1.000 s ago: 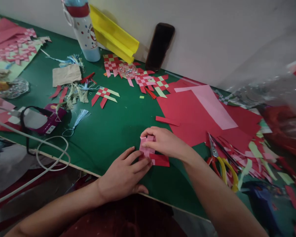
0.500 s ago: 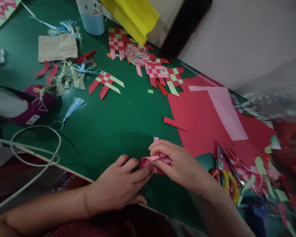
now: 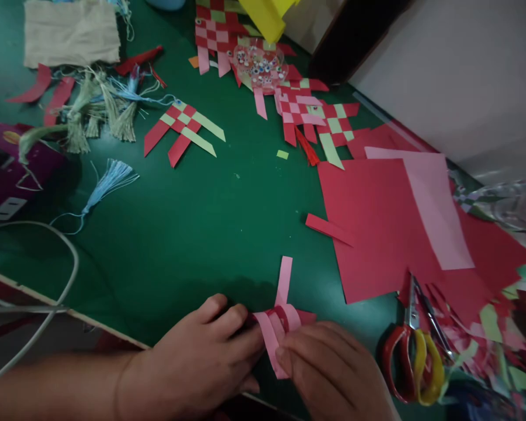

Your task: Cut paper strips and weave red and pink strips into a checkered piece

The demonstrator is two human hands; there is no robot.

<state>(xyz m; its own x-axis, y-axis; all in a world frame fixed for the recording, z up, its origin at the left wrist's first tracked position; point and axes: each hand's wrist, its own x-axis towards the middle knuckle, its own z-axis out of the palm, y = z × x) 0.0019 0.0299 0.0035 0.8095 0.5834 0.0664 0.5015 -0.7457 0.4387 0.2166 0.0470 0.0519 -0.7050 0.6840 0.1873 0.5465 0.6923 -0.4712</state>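
Observation:
A small piece of interlaced pink and red paper strips [image 3: 279, 320] lies on the green table [image 3: 210, 222] near its front edge. My left hand [image 3: 201, 362] presses down on its left side with the fingers laid together. My right hand [image 3: 333, 368] pinches a pink strip at the lower right of the piece and bends it over. One pink strip sticks up away from me.
Red and pink paper sheets [image 3: 403, 222] lie to the right, with red and yellow scissors [image 3: 414, 356] at their near edge. Finished woven pieces [image 3: 182, 128] and tassels [image 3: 107, 181] sit further back. A white cable [image 3: 35, 292] loops at the left edge.
The view has dropped and moved closer. My right hand has slid toward me and folded a pink strip over the piece; my left hand stays on its left side.

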